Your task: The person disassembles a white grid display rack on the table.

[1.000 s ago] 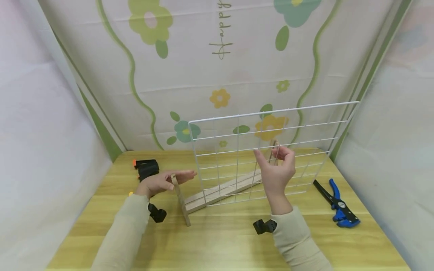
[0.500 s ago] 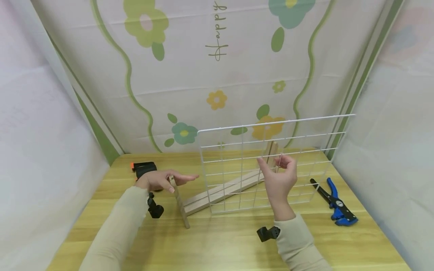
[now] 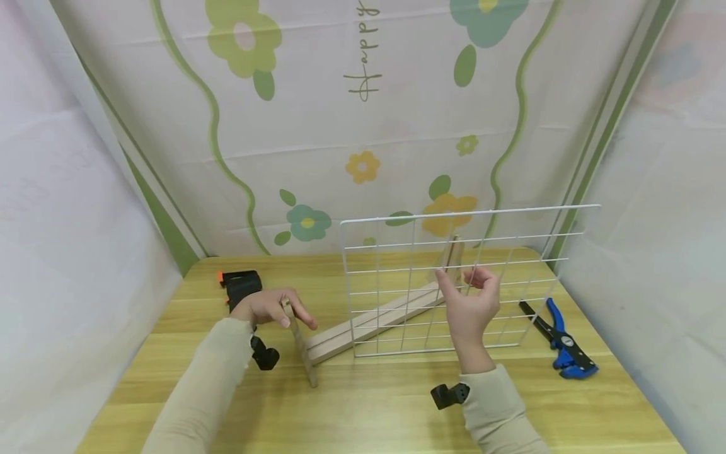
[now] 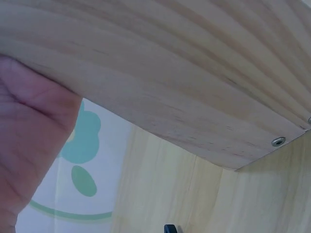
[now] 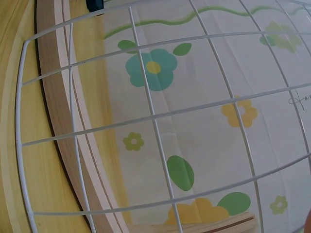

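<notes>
A white wire grid panel (image 3: pixel 471 213) stands upright, held by my right hand (image 3: pixel 469 312), thumb and fingers at its wires. Behind it, a wooden stand has pale grooved rails (image 3: pixel 363 329) running diagonally between two end boards. My left hand (image 3: pixel 272 306) grips the top of the near end board (image 3: pixel 300 350), thumb on one side, fingers over the other. In the left wrist view the board (image 4: pixel 146 73) fills the top, with a metal screw (image 4: pixel 278 141) near its lower corner. The right wrist view shows the grid's wires (image 5: pixel 154 116) in front of the rail (image 5: pixel 60 111).
Blue-and-black wire strippers (image 3: pixel 567 343) lie on the table at the right. A black object (image 3: pixel 241 287) with orange tips lies behind my left hand. The far end board (image 3: pixel 454 258) rises near the flowered backdrop (image 3: pixel 317 139).
The grid has come down and slightly right with my right hand, its lower edge now nearer level. My left fingers, straight before, have bent down over the end board.
</notes>
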`<state>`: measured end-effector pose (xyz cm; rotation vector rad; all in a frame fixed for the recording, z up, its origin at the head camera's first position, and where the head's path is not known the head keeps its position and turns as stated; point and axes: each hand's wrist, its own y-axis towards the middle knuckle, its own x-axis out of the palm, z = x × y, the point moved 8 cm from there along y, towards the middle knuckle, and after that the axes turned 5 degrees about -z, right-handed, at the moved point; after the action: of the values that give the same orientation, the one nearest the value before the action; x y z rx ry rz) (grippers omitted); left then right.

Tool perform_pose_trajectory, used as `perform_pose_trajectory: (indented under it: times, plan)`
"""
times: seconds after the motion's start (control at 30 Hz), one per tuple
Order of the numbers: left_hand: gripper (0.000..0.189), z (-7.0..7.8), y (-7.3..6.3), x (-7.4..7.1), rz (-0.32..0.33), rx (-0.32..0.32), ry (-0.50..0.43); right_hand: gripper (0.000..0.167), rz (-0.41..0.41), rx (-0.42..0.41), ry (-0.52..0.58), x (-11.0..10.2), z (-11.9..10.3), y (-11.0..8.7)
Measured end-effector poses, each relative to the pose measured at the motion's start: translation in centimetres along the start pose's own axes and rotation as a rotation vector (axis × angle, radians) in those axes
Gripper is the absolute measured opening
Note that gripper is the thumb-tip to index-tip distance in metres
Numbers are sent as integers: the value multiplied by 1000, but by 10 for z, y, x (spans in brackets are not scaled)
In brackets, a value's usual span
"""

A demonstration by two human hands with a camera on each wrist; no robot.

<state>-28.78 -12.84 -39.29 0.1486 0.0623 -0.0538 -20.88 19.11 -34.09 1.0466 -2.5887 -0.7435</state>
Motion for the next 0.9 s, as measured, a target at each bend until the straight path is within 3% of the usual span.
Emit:
perform_pose_trajectory:
  times: [0.5,0.73,0.9]
  plan:
    - [22,-1,-12,8,106,24,-28,54,24,-158,27,-1,1,-4]
    - [21,2,-18,17,95,123,-50,54,16,-193,-8,-1,3,-4]
    - [20,3,-22,21,145,175,-23,58,12,-229,-31,-1,5,-3]
